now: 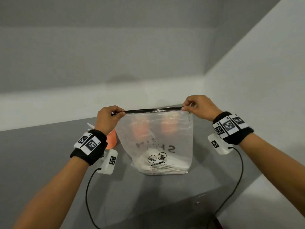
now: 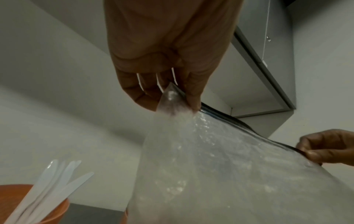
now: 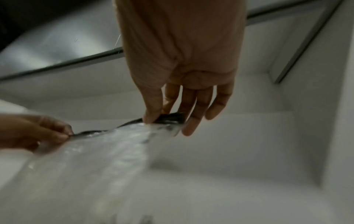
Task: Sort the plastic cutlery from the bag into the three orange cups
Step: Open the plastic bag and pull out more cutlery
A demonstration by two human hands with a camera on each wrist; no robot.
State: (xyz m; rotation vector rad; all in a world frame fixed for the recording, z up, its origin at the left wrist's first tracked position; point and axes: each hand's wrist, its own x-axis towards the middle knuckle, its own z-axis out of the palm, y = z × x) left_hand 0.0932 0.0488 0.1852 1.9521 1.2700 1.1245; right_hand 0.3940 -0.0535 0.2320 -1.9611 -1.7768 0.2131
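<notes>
**Plastic bag held taut, sorting only partly done**

Frosted plastic is stretched between both hands above the grey counter (image 1: 49,154). The left hand (image 1: 108,119) pinches the left end of the bag (image 1: 155,139) at its dark zip strip (image 1: 153,110), and the right hand (image 1: 199,106) pinches the right end, thumb against forefinger, the other fingers hanging loose. The strip looks pulled straight and pressed together, so the mouth seems sealed, though I cannot be sure from here.

White cutlery (image 1: 158,164) lies heaped in the bottom of the bag, which hangs touching or just over the counter. Behind it, 2 orange cups (image 1: 141,129) show blurred through the plastic; a 3rd cup (image 1: 112,140) stands just left of the bag, and the left wrist view shows pale utensils (image 2: 49,181) already standing in it.

My reading: some pieces are sorted, but a fair pile is left. The bag wants opening, then the remaining pieces go out by type.
</notes>
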